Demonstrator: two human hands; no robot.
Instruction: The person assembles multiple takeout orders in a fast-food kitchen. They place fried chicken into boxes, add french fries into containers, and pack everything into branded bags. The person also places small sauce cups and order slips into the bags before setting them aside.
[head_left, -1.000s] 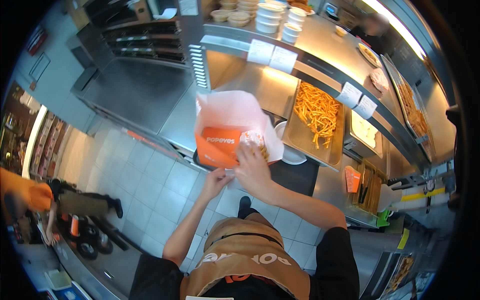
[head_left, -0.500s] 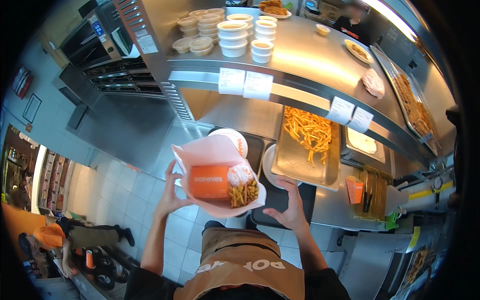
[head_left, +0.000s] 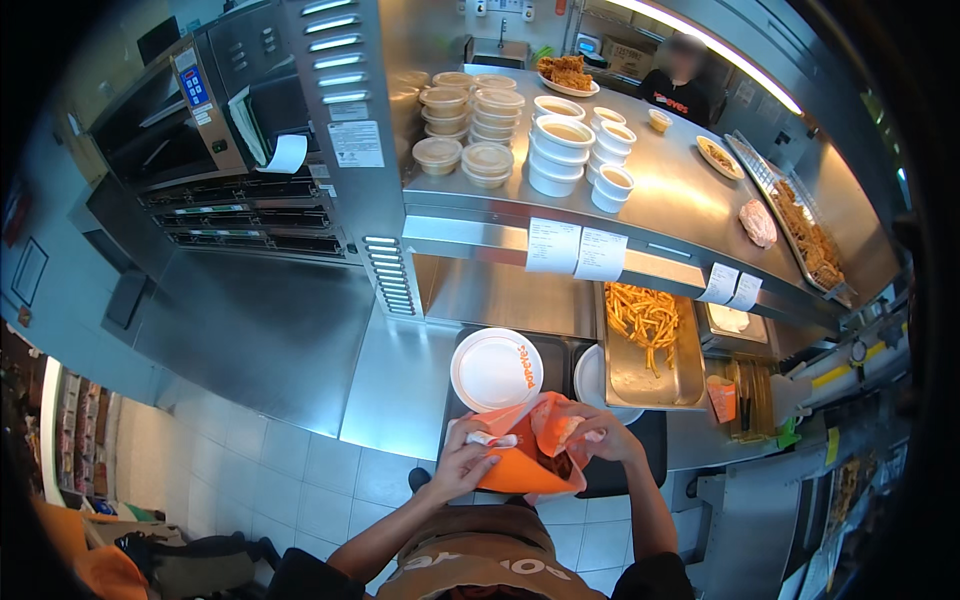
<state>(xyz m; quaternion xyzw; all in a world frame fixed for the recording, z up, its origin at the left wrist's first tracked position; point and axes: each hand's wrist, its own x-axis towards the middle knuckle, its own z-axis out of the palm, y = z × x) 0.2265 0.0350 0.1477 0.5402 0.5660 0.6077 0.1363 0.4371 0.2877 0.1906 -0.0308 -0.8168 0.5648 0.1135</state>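
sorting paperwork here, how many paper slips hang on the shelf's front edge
4: two paper slips side by side near the middle of the shelf's front edge, two more farther right; others may hide behind.

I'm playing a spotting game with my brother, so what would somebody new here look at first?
Probably the bright orange bag, low in the middle, between the left hand and the right hand. Next might come the golden fries in the metal pan, farther back and to the right. Then maybe the stacked white cups on the shiny shelf above.
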